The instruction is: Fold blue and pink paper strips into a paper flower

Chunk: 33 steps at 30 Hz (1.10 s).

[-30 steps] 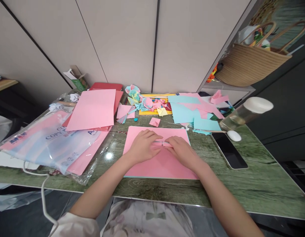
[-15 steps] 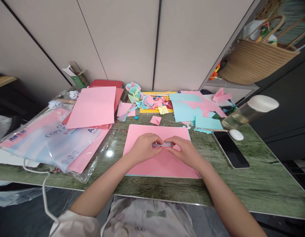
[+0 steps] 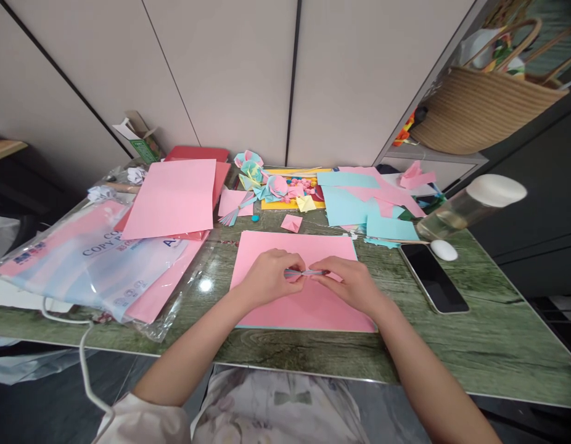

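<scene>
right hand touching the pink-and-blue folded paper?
Touching. The head view shows the right hand pinching one end of the folded paper between thumb and fingers.

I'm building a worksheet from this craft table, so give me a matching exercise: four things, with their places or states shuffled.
1. Paper bundle
2. Phone
3. Basket
4. Green box

A. Upper right of the picture
B. Flaps open
C. Between the fingers of the left hand and right hand
D. On the table, right of the right hand

Pairs: 1-C, 2-D, 3-A, 4-B
</scene>
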{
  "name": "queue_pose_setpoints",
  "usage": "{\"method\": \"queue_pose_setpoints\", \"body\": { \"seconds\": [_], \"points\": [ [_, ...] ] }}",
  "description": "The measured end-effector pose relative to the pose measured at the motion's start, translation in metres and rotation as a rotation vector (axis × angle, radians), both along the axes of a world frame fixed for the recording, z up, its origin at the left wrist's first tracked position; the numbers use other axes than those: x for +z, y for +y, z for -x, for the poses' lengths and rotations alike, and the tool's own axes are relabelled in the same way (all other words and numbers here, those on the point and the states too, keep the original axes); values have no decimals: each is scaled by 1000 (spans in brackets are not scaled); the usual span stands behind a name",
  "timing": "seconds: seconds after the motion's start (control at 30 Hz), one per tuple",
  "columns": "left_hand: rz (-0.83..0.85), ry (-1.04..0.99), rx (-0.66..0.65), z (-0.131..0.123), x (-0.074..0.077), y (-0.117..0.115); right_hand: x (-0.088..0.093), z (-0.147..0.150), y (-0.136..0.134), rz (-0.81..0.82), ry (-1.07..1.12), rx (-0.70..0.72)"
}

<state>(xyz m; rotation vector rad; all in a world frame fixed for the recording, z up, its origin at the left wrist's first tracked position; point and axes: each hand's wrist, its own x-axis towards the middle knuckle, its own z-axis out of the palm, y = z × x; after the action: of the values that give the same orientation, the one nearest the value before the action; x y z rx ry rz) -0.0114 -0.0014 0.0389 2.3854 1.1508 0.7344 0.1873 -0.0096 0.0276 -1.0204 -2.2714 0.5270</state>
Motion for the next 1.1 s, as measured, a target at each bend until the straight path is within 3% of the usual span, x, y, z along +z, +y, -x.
{"method": "queue_pose_setpoints", "body": {
  "seconds": [1.1],
  "points": [
    [-26, 65, -39, 4, 1, 1, -1, -3, 0, -43, -62, 38]
  ]
}}
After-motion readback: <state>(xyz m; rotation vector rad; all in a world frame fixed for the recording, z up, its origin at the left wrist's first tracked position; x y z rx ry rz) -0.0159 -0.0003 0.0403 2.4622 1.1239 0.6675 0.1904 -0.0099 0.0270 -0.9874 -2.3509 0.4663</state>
